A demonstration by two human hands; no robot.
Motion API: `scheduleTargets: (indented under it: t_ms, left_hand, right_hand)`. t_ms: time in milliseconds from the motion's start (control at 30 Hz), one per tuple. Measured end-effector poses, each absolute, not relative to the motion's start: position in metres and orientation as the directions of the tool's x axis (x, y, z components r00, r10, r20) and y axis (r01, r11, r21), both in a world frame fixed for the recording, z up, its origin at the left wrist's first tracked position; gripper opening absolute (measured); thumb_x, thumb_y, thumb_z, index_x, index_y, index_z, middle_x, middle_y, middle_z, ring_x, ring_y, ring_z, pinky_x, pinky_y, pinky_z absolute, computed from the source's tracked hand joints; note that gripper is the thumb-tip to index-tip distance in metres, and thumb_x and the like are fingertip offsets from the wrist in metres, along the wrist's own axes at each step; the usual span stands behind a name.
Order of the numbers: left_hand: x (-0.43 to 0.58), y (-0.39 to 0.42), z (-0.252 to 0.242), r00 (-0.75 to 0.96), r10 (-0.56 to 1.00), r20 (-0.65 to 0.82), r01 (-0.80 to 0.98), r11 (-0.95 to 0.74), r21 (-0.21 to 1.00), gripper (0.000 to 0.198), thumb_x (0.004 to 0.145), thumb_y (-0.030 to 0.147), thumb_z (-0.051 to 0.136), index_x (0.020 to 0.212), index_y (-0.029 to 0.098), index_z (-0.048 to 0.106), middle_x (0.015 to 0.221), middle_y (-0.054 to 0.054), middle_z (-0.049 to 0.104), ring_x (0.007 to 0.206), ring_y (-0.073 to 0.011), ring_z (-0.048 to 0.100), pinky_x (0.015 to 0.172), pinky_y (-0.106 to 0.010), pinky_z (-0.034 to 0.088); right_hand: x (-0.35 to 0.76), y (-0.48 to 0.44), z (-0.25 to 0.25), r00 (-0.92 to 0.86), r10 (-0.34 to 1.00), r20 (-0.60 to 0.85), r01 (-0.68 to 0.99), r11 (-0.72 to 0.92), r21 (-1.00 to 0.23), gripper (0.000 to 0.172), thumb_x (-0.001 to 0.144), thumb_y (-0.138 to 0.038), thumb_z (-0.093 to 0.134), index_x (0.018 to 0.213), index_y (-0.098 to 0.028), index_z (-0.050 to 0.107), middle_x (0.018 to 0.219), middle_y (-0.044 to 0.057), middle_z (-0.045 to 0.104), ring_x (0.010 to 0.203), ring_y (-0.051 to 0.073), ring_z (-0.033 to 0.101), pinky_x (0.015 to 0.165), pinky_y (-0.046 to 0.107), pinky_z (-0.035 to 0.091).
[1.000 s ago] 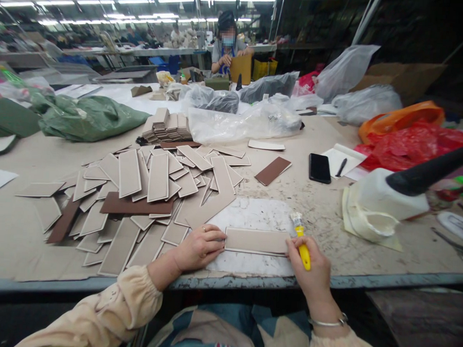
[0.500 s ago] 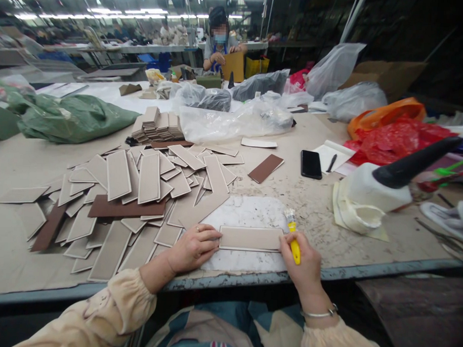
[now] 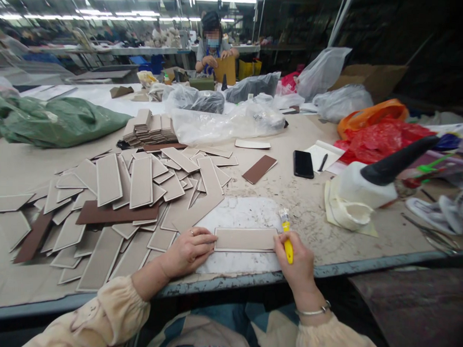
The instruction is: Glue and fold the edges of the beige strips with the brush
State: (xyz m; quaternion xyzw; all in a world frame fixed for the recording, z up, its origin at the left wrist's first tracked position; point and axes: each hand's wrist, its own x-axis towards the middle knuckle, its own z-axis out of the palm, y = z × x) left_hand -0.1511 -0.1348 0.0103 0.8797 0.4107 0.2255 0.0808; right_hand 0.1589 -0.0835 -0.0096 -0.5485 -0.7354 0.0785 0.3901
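Observation:
A beige rectangular panel [image 3: 246, 240] with a pale edge lies flat on a white sheet [image 3: 249, 209] near the table's front edge. My left hand [image 3: 191, 250] has its fingers together at the panel's left end. At the right end, my right hand [image 3: 295, 256] pinches the panel's corner and also holds a yellow-handled brush [image 3: 288, 241], bristles pointing away from me. Left of the sheet spreads a loose heap of similar beige panels [image 3: 141, 183], with a few brown pieces [image 3: 118, 213] among them.
Stacked panels [image 3: 151, 127] and a clear plastic bag [image 3: 225, 122] stand behind the heap. Rightward are a black phone [image 3: 303, 164], a white container [image 3: 367, 188] with a black nozzle, and a red bag [image 3: 388, 138]. A person [image 3: 213, 49] works across the table.
The whole view has shifted slightly, so the table and its things appear a little further left. Both hands keep their places at the panel's ends, and the brush stays in my right hand.

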Motion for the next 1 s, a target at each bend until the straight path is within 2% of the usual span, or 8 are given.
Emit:
scheduleTargets:
  t_ms: [400,633,800,900,1000]
  left_hand:
    - [-0.151,-0.134,0.011,0.591,0.742,0.316,0.68,-0.669,0.301,0.017,0.09,0.016,0.052,0.093,0.018,0.069,0.113,-0.006,0.067,0.104,-0.0208,0.056,0.092,-0.038,0.048]
    - [-0.152,-0.135,0.011,0.59,0.755,0.285,0.688,-0.655,0.311,0.017,0.089,0.016,0.052,0.09,0.019,0.069,0.113,-0.006,0.067,0.105,-0.0203,0.056,0.093,-0.037,0.048]
    - [-0.152,-0.135,0.01,0.584,0.768,0.263,0.698,-0.64,0.322,0.017,0.089,0.016,0.052,0.088,0.019,0.068,0.114,-0.005,0.067,0.106,-0.0211,0.056,0.094,-0.038,0.047]
    - [-0.152,-0.135,0.011,0.584,0.77,0.257,0.7,-0.638,0.321,0.017,0.089,0.016,0.051,0.089,0.019,0.068,0.114,-0.005,0.067,0.106,-0.0212,0.056,0.093,-0.038,0.047]
    - [-0.151,-0.135,0.011,0.587,0.769,0.254,0.699,-0.639,0.32,0.017,0.089,0.016,0.051,0.089,0.019,0.068,0.114,-0.005,0.067,0.106,-0.021,0.056,0.093,-0.038,0.046]
  right_hand:
    - [0.159,-0.083,-0.012,-0.132,0.869,0.477,0.766,0.395,-0.507,0.015,0.089,-0.028,0.05,0.075,-0.022,0.05,0.065,-0.003,0.058,0.058,0.013,0.058,0.058,0.023,0.04]
    - [0.159,-0.086,-0.008,-0.237,0.847,0.476,0.859,0.411,-0.305,0.019,0.093,-0.026,0.045,0.076,-0.021,0.053,0.063,-0.002,0.058,0.057,0.013,0.057,0.056,0.024,0.035]
    - [0.158,-0.09,-0.002,-0.21,0.848,0.486,0.91,0.352,-0.221,0.022,0.092,-0.034,0.051,0.074,-0.021,0.054,0.062,-0.003,0.059,0.054,0.013,0.057,0.052,0.025,0.032]
    - [0.165,-0.089,0.001,-0.189,0.822,0.538,0.91,0.352,-0.218,0.018,0.091,-0.035,0.055,0.079,-0.021,0.056,0.068,-0.002,0.063,0.058,0.014,0.059,0.054,0.025,0.036]
    - [0.17,-0.09,0.003,-0.21,0.763,0.611,0.847,0.455,-0.276,0.007,0.091,-0.026,0.055,0.088,-0.02,0.055,0.084,0.004,0.068,0.074,0.017,0.065,0.068,0.026,0.045]
